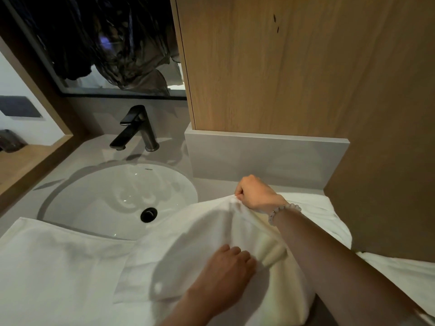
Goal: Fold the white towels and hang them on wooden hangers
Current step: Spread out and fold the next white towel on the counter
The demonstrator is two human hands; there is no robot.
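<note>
At 5 o'clock, right hand (255, 192), bead bracelet (282, 209) on wrist, fist gripping raised edge of white towel (188, 243). At 6 o'clock, left hand (227, 269), fingers curled into fold of same towel. Flat towel (58, 267) at 8 o'clock on counter (98, 149), its far edge overlapping rim of sink (106, 191). Black faucet (138, 128) at 10 o'clock. Wooden panel (282, 67) at 1 o'clock.

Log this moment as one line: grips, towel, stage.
stage: folding | right grip: pinches lifted towel edge | left grip: holds towel fold | towel: on counter, overlapping sink rim | hangers: none visible
</note>
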